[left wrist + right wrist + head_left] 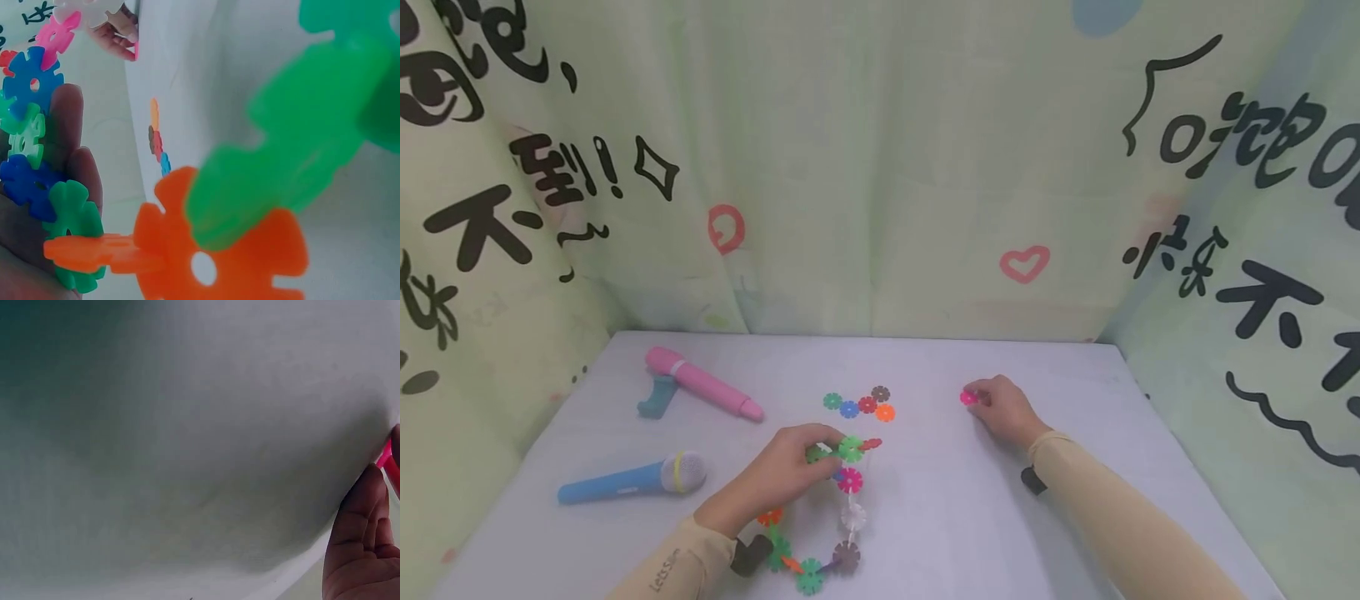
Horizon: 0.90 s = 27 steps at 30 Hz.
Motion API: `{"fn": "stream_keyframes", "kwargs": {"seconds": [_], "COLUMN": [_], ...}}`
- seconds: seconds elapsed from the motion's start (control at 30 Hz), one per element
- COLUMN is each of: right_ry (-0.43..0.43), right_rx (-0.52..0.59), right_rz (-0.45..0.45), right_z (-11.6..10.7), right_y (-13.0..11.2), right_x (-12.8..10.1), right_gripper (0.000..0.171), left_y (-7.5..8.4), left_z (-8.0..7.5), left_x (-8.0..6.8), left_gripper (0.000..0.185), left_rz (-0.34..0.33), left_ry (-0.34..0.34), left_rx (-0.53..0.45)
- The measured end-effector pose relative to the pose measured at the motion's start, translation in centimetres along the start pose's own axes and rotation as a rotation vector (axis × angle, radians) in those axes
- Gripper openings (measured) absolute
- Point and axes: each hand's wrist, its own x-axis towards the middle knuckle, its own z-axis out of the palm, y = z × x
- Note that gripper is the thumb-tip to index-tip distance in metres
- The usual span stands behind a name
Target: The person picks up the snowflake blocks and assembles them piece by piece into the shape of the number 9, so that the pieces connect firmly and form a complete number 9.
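My left hand [801, 457] holds a chain of linked snowflake discs [809, 577], notched plastic pieces in green, orange, blue, pink, white and grey. The chain hangs in a loop below the hand; in the left wrist view, an orange disc [219, 250] and a blurred green one fill the front, and several linked discs [28, 187] lie along the fingers. Farther right, my right hand [1006, 410] pinches a single pink snowflake disc [969, 397] close over the table. Only a sliver of that pink disc [384, 455] shows between the fingertips in the right wrist view.
Several loose discs [867, 405] lie in a cluster on the white table [925, 517], beyond the left hand. At the left are a pink microphone-shaped toy [707, 386], a small teal piece [657, 398] and a blue microphone [632, 480]. Printed curtains [865, 167] enclose the table.
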Motion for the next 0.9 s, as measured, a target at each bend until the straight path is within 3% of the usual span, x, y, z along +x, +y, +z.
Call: {"fn": "stream_keyframes", "kwargs": {"seconds": [0.23, 0.33, 0.43, 0.63, 0.8, 0.9], "right_ry": [-0.040, -0.056, -0.046, -0.054, -0.153, -0.222], "right_rx": [-0.015, 0.007, 0.057, 0.312, 0.581, 0.631], "right_rz": [0.035, 0.072, 0.052, -0.065, -0.081, -0.084], "right_z": [-0.5, -0.7, -0.8, -0.5, 0.3, 0.6], "right_y": [-0.3, -0.6, -0.9, -2.7, -5.1, -6.8], "right_x": [0.1, 0.0, -0.4, -1.8, -3.1, -3.9], "right_gripper": [0.028, 0.028, 0.025, 0.023, 0.029, 0.033], "left_y": [0.0, 0.0, 0.0, 0.1, -0.3, -0.4], "left_z": [0.0, -0.1, -0.2, -0.3, -0.3, -0.2], "left_x": [0.0, 0.1, 0.0, 0.1, 0.2, 0.3], "left_gripper": [0.027, 0.028, 0.032, 0.036, 0.027, 0.024], "left_rz": [0.014, 0.015, 0.023, 0.039, 0.041, 0.038], "left_ry": [-0.006, -0.017, -0.033, -0.043, -0.044, -0.049], "left_rx": [0.012, 0.014, 0.013, -0.012, -0.032, -0.057]}}
